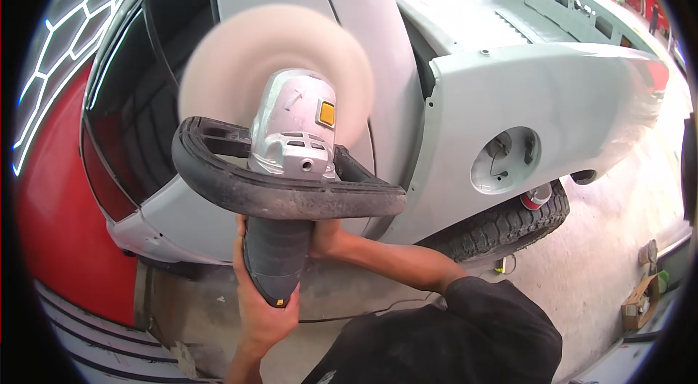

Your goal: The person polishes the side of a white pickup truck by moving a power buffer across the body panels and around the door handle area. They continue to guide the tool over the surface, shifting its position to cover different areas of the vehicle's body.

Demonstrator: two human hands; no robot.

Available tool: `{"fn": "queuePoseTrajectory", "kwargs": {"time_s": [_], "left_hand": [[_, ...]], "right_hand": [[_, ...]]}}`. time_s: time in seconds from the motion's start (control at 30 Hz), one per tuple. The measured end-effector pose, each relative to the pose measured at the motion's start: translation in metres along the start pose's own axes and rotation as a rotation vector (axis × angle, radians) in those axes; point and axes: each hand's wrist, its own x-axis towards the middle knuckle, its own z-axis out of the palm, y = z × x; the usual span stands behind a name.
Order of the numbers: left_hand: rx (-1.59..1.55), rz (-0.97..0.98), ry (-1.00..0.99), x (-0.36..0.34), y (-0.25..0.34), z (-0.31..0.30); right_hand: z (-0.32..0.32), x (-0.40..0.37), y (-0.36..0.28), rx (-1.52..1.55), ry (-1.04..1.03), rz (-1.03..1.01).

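A rotary polisher (280, 253) with a dark body, a silver-pink head and a black loop handle is held up in front of me. Its large pale pad (218, 42) is smeared by spinning and overlaps the grey rear door and pillar of a pickup truck (378, 35). From below, my left hand (267, 311) wraps round the lower end of the polisher's body. My right hand (325, 237) grips the body higher up, just under the loop handle, with its fingers mostly hidden behind the tool.
Right of the cab are the truck bed (465, 6), a grey side panel (465, 100) with a round filler opening, and a tire (509, 220) with a small can (536, 197) on it. A cord (349, 319) crosses the floor. A cardboard box (640, 302) stands far right.
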Motion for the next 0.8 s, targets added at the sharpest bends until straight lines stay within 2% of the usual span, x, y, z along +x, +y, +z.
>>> {"fn": "queuePoseTrajectory", "kwargs": {"time_s": [0.13,0.23,0.33,0.43,0.53,0.63,0.8], "left_hand": [[0.095,-0.007,0.013,0.010,0.008,-0.009],[0.000,-0.069,0.020,0.018,0.015,-0.014],[0.031,-0.020,0.013,0.031,0.020,-0.023],[-0.069,-0.119,0.016,0.040,0.022,-0.031],[-0.046,-0.091,0.019,0.053,0.028,-0.039],[-0.080,-0.215,0.052,0.062,0.039,-0.046],[-0.120,-0.255,0.111,0.077,0.042,-0.055]], "right_hand": [[0.011,0.015,-0.015,-0.085,0.034,-0.007],[0.019,0.028,-0.022,-0.052,0.079,-0.015],[0.025,0.045,-0.028,0.072,0.052,-0.072],[0.033,0.060,-0.038,0.051,0.094,-0.060],[0.042,0.076,-0.048,-0.085,0.122,-0.104],[0.052,0.090,-0.057,-0.094,0.186,-0.099],[0.057,0.116,-0.066,-0.107,0.183,-0.129]]}}
